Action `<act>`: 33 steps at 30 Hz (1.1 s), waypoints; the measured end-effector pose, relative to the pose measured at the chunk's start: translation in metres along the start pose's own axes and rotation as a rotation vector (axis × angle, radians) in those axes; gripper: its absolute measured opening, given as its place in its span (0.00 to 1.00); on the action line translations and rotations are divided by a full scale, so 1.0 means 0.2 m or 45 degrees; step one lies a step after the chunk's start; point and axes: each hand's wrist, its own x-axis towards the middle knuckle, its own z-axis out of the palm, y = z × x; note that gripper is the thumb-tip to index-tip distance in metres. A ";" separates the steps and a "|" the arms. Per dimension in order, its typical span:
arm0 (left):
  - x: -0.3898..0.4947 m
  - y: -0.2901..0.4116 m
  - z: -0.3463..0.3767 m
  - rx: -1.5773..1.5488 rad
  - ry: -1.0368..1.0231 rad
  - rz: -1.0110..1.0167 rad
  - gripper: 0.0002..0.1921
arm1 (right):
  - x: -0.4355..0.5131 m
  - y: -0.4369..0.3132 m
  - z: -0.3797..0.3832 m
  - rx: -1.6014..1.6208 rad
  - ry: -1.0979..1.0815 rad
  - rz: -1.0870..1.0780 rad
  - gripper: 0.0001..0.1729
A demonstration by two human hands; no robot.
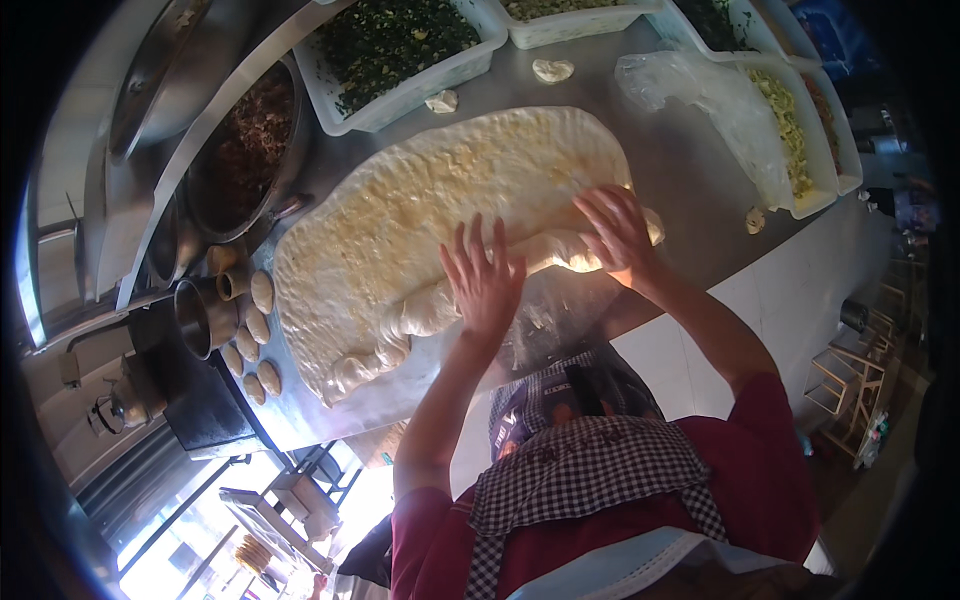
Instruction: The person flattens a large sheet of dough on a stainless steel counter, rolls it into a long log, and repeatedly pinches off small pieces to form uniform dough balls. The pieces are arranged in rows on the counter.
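Note:
A large, flattened sheet of dough (420,202), glossy with yellowish patches, spreads over a steel worktop (652,142). Its near edge is folded over into a thick, uneven dough roll (424,313). My left hand (484,285) lies palm down across the middle of that roll, fingers spread over the flat dough. Farther right, my right hand (619,232) rests on the roll near the sheet's right end, its fingers also apart. A rounded end of dough sticks out beyond the right hand. Neither hand is closed around anything, though the palms hide what lies beneath them.
White tubs of chopped greens (397,52) and shredded yellow-green filling (784,135) line the far side, beside a clear plastic bag (682,82). A metal pot of dark reddish filling (251,142) stands left. Several oval dough pieces (257,328) lie near a metal canister (202,319).

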 end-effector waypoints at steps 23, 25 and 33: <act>0.18 0.17 0.16 -0.095 0.060 0.066 0.30 | 0.00 0.26 -0.05 0.133 -0.002 0.227 0.36; 0.11 0.22 0.15 -0.286 0.236 0.177 0.35 | -0.06 0.29 -0.03 0.165 0.001 -0.007 0.38; 0.46 0.16 0.19 -0.391 -0.065 0.207 0.17 | 0.21 0.31 0.02 0.749 0.057 0.348 0.22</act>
